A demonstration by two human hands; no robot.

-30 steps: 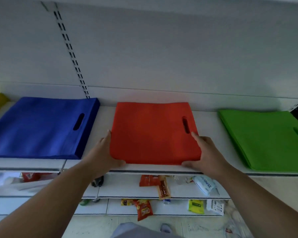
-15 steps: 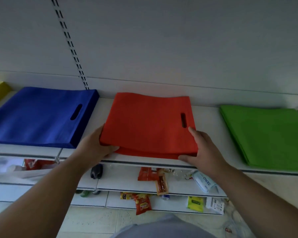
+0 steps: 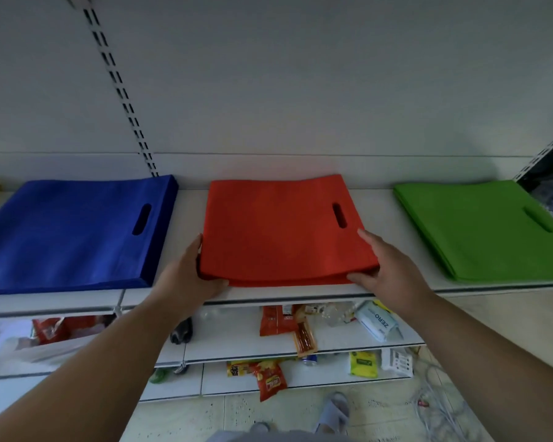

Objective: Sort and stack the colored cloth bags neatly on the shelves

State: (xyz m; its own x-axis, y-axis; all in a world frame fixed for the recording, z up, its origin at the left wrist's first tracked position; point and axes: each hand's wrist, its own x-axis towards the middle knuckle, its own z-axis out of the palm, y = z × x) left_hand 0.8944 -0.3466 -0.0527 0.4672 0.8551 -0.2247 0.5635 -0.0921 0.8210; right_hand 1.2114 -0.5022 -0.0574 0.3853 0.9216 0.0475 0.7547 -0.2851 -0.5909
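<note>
Hands (image 3: 189, 275) (image 3: 387, 269) still gripping red bags (image 3: 281, 231), front edge lowered

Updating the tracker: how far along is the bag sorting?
Looks done: blue stack and green stack lie flat on the top shelf. In hand: left hand and right hand grip the red stack at its front corners. Left: squaring it.

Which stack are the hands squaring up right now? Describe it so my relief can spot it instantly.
On the top white shelf, three flat bag stacks lie in a row. It is the middle one, the red stack, gripped at its front corners by the left hand and right hand, between the blue stack and green stack.
</note>
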